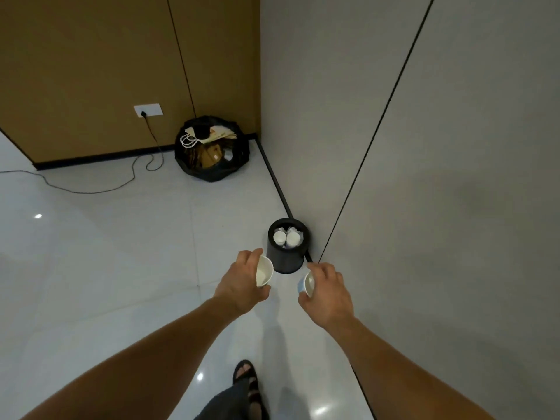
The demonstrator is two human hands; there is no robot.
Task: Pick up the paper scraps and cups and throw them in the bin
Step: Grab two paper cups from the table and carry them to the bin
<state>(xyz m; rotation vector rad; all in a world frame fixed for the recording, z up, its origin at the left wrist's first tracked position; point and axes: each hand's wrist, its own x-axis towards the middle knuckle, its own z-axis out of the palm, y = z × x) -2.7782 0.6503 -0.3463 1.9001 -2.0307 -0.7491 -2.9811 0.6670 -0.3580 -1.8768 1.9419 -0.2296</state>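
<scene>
A small black round bin (285, 262) stands on the floor against the grey wall, with white cups and crumpled paper (286, 237) inside. My left hand (242, 283) grips a white paper cup (264, 271) tilted on its side, just short of the bin's near left side. My right hand (328, 289) holds a second paper cup (306, 284), white inside and pale blue outside, near the bin's right side. Both cups are above the floor, lower in the frame than the bin's mouth.
A large black rubbish bag (212, 150) full of paper bags and cardboard sits in the far corner. A black cable (91, 189) trails from a wall socket (148, 110) across the glossy white floor. The grey wall runs close on my right. My sandalled foot (247, 380) is below.
</scene>
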